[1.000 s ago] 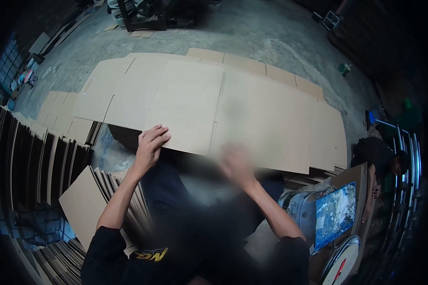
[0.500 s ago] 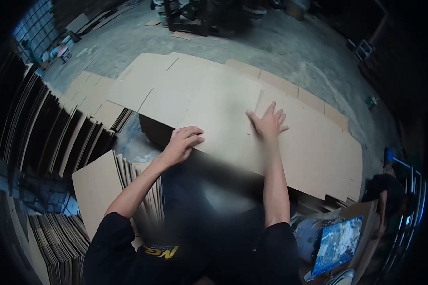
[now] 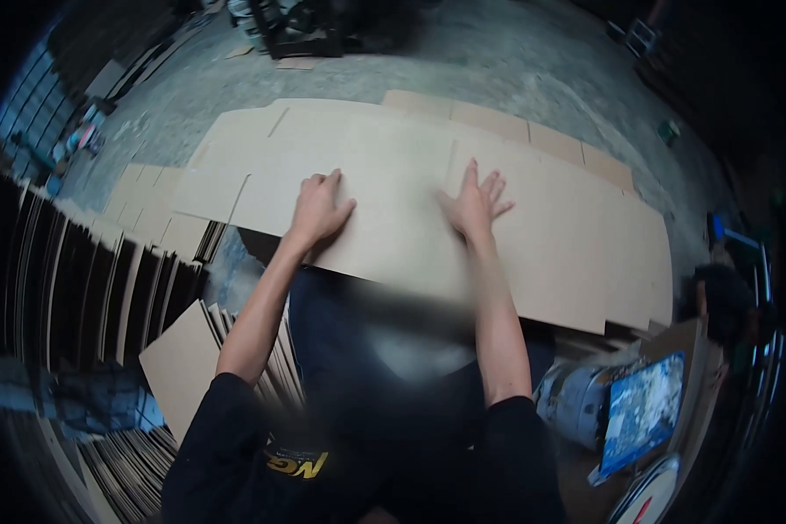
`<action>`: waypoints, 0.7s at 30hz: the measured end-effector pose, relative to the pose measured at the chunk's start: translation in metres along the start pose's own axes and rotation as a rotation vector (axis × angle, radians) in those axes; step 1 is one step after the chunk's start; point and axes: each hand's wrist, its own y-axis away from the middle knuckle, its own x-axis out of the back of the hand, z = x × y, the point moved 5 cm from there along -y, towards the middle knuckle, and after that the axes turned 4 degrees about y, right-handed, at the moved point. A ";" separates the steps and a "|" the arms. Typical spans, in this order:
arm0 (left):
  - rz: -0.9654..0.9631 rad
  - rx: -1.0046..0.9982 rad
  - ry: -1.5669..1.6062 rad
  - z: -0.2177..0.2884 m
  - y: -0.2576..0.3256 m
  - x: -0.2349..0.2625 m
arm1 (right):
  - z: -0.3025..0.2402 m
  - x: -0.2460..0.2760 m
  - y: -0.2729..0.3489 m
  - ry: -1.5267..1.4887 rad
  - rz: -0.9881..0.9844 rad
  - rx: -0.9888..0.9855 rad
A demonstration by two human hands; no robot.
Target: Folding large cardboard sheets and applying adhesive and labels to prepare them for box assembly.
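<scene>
On the concrete floor (image 3: 541,70), a large flattened cardboard sheet (image 3: 393,166) lies ahead. Left hand (image 3: 317,210) presses near its front edge, fingers loosely curled; right hand (image 3: 474,203) lies flat, fingers spread. Uneven pressure could make the sheet slide or buckle.

Both hands on flat cardboard sheet (image 3: 393,183); upright cardboard stack (image 3: 79,288) left.

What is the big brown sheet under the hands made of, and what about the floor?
The big flat sheet looks like cardboard: matte tan, with fold creases and cut flaps. Both the left hand and the right hand lie flat on it. The floor looks like bare concrete: grey, mottled and dull, though the picture is soft.
</scene>
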 end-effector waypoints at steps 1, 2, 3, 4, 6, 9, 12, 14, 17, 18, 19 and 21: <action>0.025 -0.039 -0.009 -0.001 0.001 0.001 | -0.002 0.001 0.000 -0.019 0.010 0.005; 0.025 -0.055 0.003 -0.004 0.004 0.001 | -0.004 0.003 0.001 -0.038 0.020 0.012; 0.031 -0.063 0.015 -0.005 0.006 0.004 | -0.007 0.004 0.000 -0.055 0.009 0.015; 0.031 -0.076 0.001 -0.007 0.005 0.002 | -0.006 0.004 0.001 -0.054 0.009 -0.003; 0.017 -0.102 -0.037 -0.006 0.004 0.000 | -0.007 0.004 0.003 -0.077 0.016 0.038; -0.003 -0.107 -0.094 0.002 0.004 -0.003 | -0.001 0.005 0.006 -0.105 0.031 0.046; 0.037 -0.193 -0.156 0.029 0.017 -0.005 | 0.007 0.006 0.008 -0.089 0.069 0.061; 0.005 -0.373 -0.095 0.062 0.033 -0.003 | 0.013 0.004 0.008 -0.062 0.090 0.053; -0.324 -0.616 0.082 0.105 0.075 -0.016 | 0.007 -0.007 0.001 -0.045 0.132 0.062; -0.392 -0.656 0.072 0.116 0.090 -0.020 | 0.003 -0.007 0.001 -0.048 0.136 0.063; -0.376 -0.669 0.136 0.112 0.096 -0.032 | 0.000 -0.006 0.001 -0.051 0.142 0.068; -0.235 -0.739 0.032 0.105 0.102 -0.041 | 0.002 -0.002 0.002 -0.092 0.145 0.077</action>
